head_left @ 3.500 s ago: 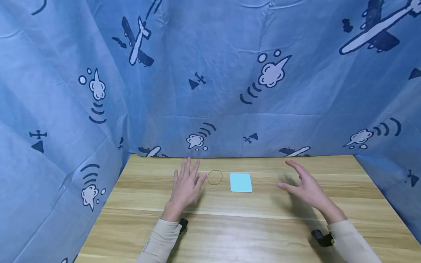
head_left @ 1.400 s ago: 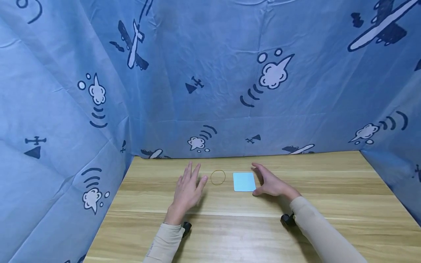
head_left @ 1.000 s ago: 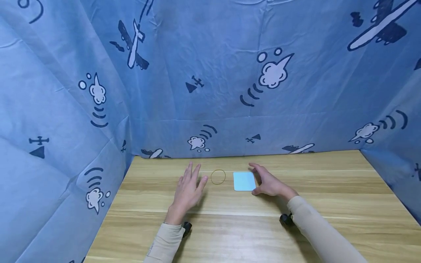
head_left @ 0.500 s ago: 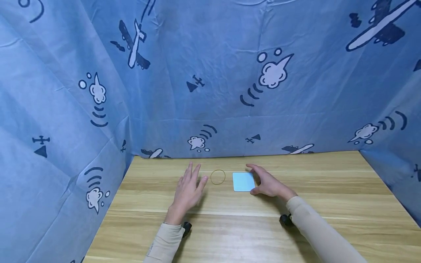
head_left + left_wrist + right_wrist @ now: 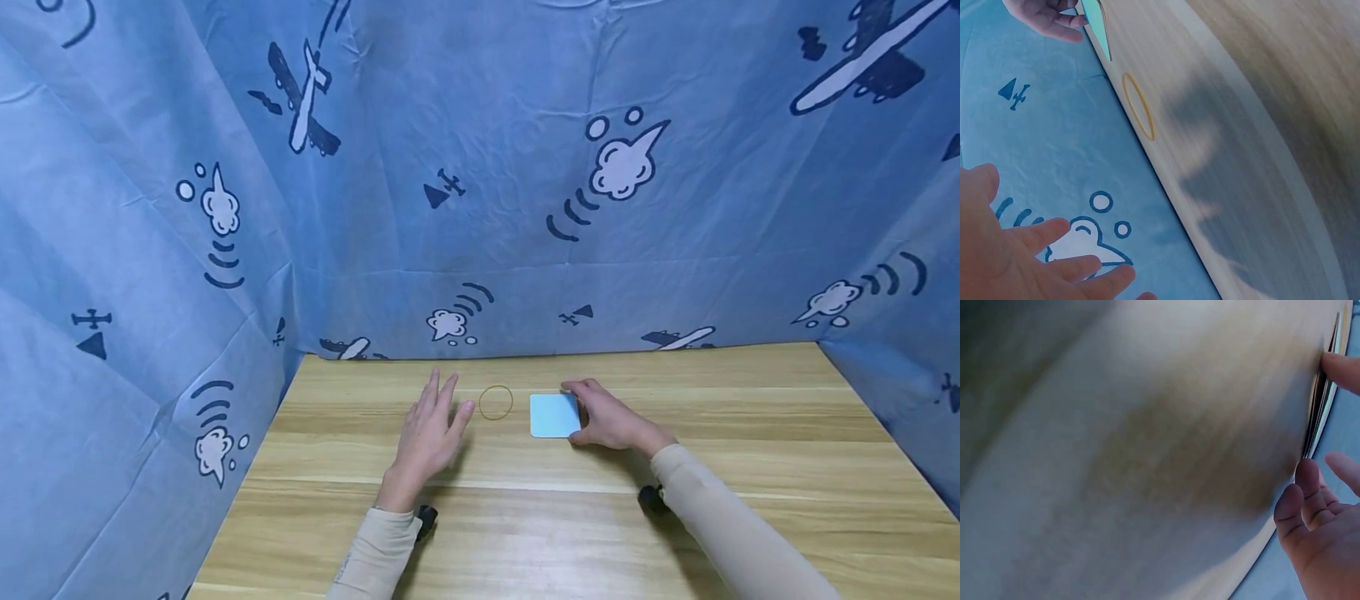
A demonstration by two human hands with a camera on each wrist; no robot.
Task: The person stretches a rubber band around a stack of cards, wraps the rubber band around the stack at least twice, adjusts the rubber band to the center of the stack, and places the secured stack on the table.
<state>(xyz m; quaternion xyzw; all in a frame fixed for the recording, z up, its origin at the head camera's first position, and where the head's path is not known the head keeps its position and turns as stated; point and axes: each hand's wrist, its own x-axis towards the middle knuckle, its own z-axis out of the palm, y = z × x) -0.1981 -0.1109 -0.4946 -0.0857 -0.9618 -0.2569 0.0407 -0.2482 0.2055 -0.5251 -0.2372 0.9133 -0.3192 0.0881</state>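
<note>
A stack of light-blue square cards (image 5: pixel 553 416) with rounded corners lies on the wooden table; its thin layered edge (image 5: pixel 1319 412) shows in the right wrist view. My right hand (image 5: pixel 609 417) grips it by the right part, thumb at the near edge and fingertips at the far edge. To its left lies a thin yellow rubber band (image 5: pixel 496 402), loose and round, also seen in the left wrist view as a narrow loop (image 5: pixel 1139 106). Left of the band, my left hand (image 5: pixel 429 433) hovers with fingers spread, holding nothing and casting a shadow on the table.
The wooden table (image 5: pixel 517 533) ends at a blue curtain (image 5: pixel 480 208) printed with planes and clouds, which stands behind it and at both sides. A black wrist camera (image 5: pixel 651 500) sits under my right wrist, another camera (image 5: pixel 426 522) under the left.
My right hand has come in from the right to the cards, and its fingers have since drawn in against their edges. The left hand, the rubber band and the cards have hardly moved.
</note>
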